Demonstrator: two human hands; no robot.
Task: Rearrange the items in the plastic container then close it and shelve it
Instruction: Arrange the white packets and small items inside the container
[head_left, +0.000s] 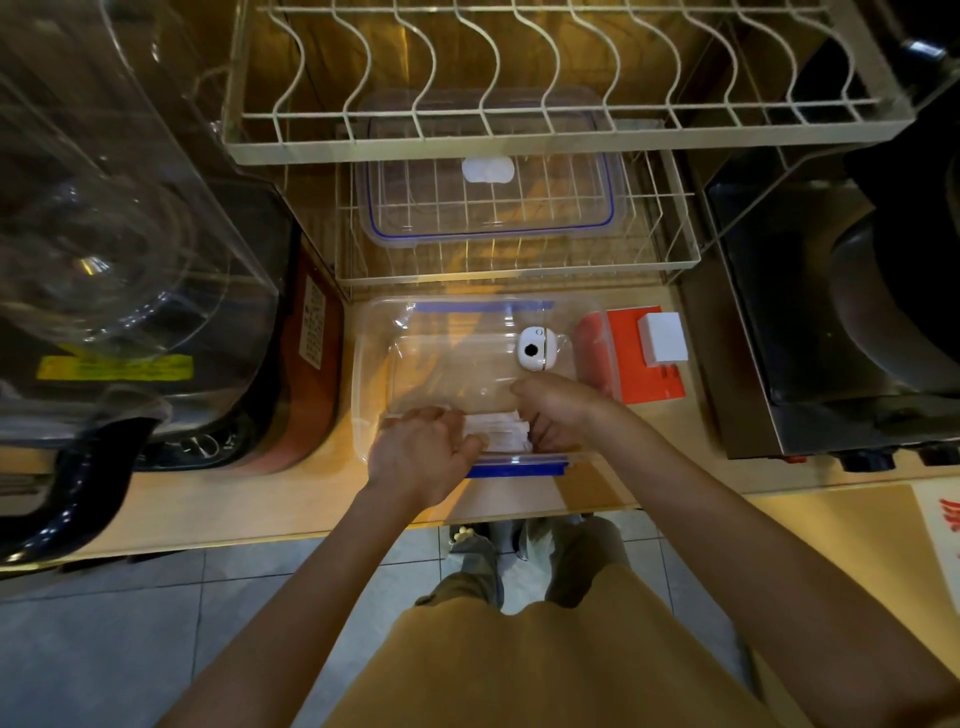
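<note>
Hands first: your left hand (426, 452) and right hand (558, 413) are both down inside the clear plastic container (371, 364), which sits open on the counter (571, 493) right in front of you. Both hands are curled around a small stack of white paper packets (501, 428) near the container's front wall, fingers pinching the stack from either side.

A small white round gadget (534, 348) lies loose at the back right of the container. The lid (488, 208) rests apart from it, on the lower wire rack (675, 260) behind the container, under an upper dish rack (519, 140).

Risks, as I judge them: the packets look thin and loose, so squeezing unevenly could fan or spill them. Shifting the stack toward the back could knock the gadget. The container is light and close to the counter's edge, so pulling toward you might slide it off. Reaching for the lid later, your knuckles could catch the rack wires.
</note>
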